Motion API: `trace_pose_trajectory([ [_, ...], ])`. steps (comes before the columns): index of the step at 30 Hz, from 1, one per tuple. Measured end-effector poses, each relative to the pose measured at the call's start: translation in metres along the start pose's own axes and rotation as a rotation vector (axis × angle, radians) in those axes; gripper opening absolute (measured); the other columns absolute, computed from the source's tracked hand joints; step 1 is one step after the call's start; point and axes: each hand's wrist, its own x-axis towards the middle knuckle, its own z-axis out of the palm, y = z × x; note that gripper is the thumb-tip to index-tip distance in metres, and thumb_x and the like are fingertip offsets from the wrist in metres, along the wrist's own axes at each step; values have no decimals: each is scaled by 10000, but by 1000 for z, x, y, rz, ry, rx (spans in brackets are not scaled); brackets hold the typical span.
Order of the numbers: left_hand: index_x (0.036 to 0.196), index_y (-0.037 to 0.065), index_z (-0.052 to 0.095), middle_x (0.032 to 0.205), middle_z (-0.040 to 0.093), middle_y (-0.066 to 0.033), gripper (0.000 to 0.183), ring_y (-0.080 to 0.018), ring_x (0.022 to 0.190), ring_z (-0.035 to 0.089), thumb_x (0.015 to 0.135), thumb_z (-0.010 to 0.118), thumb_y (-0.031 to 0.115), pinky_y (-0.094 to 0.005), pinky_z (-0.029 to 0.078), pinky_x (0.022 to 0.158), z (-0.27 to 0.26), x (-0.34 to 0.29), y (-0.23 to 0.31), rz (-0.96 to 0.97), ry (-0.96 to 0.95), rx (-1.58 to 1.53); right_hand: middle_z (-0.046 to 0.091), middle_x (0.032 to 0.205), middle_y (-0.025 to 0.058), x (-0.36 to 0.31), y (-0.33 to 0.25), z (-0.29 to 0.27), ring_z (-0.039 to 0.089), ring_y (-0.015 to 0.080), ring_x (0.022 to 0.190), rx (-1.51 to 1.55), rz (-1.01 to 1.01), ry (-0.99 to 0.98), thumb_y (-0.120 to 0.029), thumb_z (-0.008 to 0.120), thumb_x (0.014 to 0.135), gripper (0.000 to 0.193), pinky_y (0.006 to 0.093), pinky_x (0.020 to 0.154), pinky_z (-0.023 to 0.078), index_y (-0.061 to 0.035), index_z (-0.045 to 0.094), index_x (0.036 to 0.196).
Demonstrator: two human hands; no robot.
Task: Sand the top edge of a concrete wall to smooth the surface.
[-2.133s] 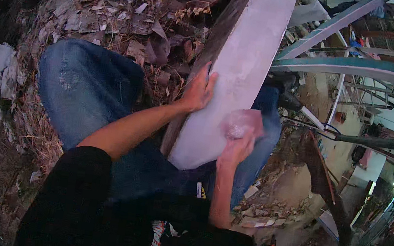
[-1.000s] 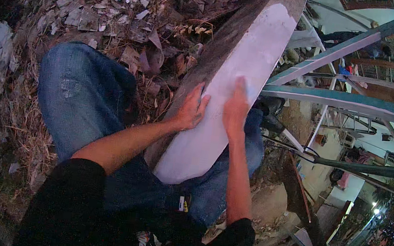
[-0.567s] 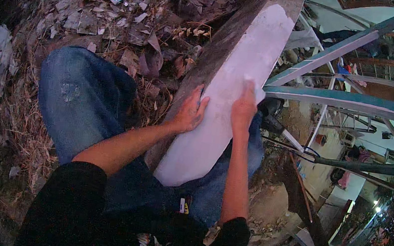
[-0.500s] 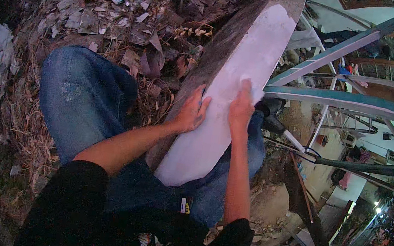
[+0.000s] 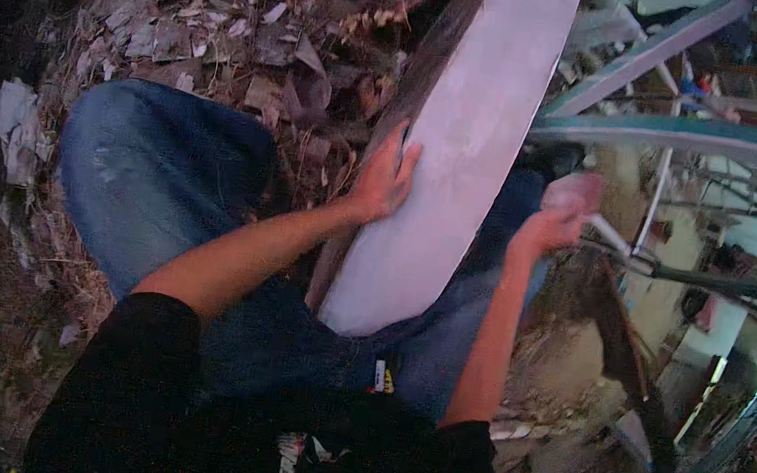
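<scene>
Between my legs runs a long beam or wall top (image 5: 460,141) with a smooth white upper face and a rough dark left side. My left hand (image 5: 385,179) rests on its left edge, thumb on the white face and fingers along the dark side; it grips nothing. Off the right edge, above my right thigh, my right hand (image 5: 549,230) is raised and pinches a small flat pinkish sheet (image 5: 573,192). What the sheet is made of is blurred by motion. My jeans (image 5: 150,175) flank the beam.
Dry leaves and broken scraps (image 5: 165,37) cover the ground on the left. At right, bluish-grey metal bars (image 5: 692,137) cross close to the beam, above a lower yard. A dark slanting post (image 5: 620,343) stands below them.
My right hand has lifted off the white face and moved right, past its edge, showing the pinkish sheet. My left hand stays on the left edge. The view has shifted slightly.
</scene>
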Motion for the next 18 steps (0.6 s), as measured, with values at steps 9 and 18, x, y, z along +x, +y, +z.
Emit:
trace_pose_trajectory([
  [9,1427,-51,346,1287,549,-301,510,-390,1193,560,1049,389,289,-437,413,1021,1,-6,10,109,77,95,411,1386,236,-16,-7,-54,490,414,1220,760,536,35,-324,478,1020,538,530,832,606,45,363,1394],
  [18,1426,-34,354,1242,578,-276,494,-366,1180,566,1053,384,289,-424,424,998,0,-5,22,112,35,77,358,1430,252,-15,-28,-40,474,392,1263,631,628,-49,-331,452,1032,580,533,827,616,-3,268,1474],
])
